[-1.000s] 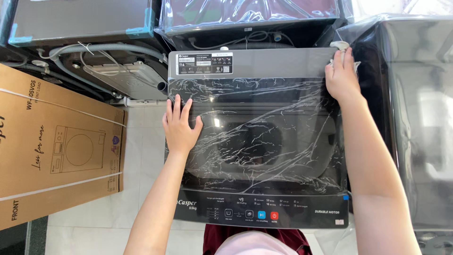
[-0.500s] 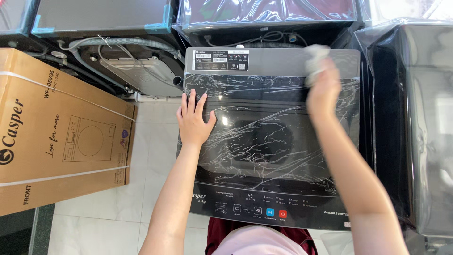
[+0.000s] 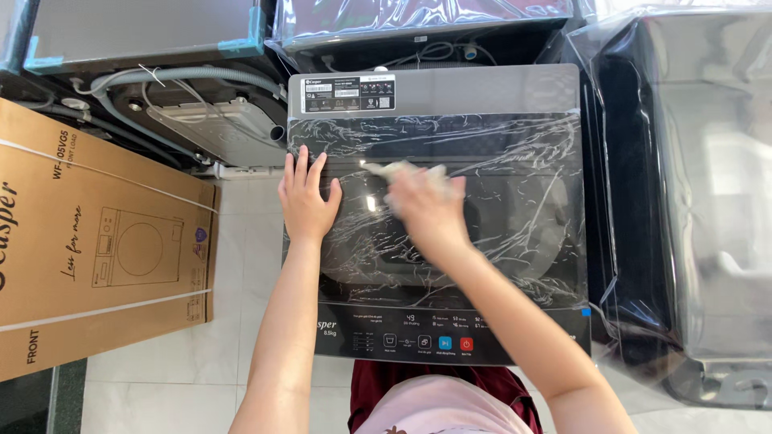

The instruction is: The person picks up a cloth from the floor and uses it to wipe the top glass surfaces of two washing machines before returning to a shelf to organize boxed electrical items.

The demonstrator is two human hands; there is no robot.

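— Pale floor tiles (image 3: 173, 354) run under a crowded row of appliances; what sits in the middle?

— A top-loading washing machine (image 3: 438, 217) with a dark lid under crinkled plastic film (image 3: 515, 161), seen from straight above. The left hand (image 3: 307, 201) lies flat on the lid's left part, fingers spread, gripping nothing. The right hand (image 3: 426, 207) is blurred near the lid's centre, closed on a pale cloth (image 3: 402, 172) that pokes out past the fingers.

— Which step does that look like?

— Judging by the blur and the bracing palm, wiping the film-covered lid. A next pass would call for steady pressure without snagging the loose film.

— And around it?

— A cardboard box (image 3: 88, 241) with a machine drawing stands to the left, a grey hose (image 3: 173, 76) beyond it, and another wrapped machine (image 3: 691, 193) to the right.

— Anything unclear?

— How much cloth the fist holds cannot be told, and the control panel (image 3: 426, 341) is partly covered by the right forearm.
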